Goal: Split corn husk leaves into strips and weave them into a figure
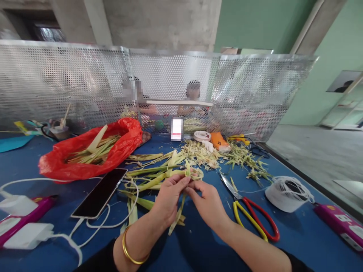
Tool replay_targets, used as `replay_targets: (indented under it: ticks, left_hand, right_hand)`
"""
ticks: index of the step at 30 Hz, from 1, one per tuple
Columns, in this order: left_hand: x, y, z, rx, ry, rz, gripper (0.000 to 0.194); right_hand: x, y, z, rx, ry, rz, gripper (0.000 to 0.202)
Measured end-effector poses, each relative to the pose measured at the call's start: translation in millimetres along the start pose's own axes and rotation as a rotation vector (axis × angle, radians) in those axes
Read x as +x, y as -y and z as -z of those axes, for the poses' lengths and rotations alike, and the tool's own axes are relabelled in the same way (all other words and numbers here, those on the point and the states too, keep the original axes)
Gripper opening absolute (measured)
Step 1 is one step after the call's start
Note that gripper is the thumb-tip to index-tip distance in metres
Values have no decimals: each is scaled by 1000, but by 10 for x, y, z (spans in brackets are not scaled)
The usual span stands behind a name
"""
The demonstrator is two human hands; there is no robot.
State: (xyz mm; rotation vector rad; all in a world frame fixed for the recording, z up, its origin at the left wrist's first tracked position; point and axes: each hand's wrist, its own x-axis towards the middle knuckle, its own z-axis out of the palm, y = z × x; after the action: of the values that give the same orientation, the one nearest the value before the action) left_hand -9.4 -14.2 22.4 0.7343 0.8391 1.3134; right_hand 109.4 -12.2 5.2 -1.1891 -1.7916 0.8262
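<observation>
A pale green strip of husk (188, 168) is pinched narrowly between the fingers of the left hand (171, 192) and the right hand (209, 200). Just to the left of these fingers, long husks (151, 183) lie on the blue table (208, 243); beyond the fingers there is a heap of small scraps (200, 153). Scissors (238, 197) lie to the right of the fingers, and farther left is a red bag (55, 164).

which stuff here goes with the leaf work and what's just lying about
Likely for the job:
- strip between left hand and right hand
- loose strips
- red bag with more strips inside
- scissors
- perhaps the white cord

Seemingly just lying about:
- phone
- charger
- orange packet
</observation>
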Motion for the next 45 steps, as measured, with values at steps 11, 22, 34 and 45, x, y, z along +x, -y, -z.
replay_targets:
  ticks: [11,22,34,45]
  left_hand:
    - [31,13,51,145,-11,-80,14]
    - [48,20,65,191,-75,-129,12]
    - [54,6,81,292,-40,-182,10]
    - [67,50,90,202,-97,-190,13]
  right_hand:
    - [-23,45,12,202,38,-11,27]
    - [22,41,42,197,163,7,22]
    - [-14,13,14,283,130,9,25]
    - [-42,62,11,193,140,111,22]
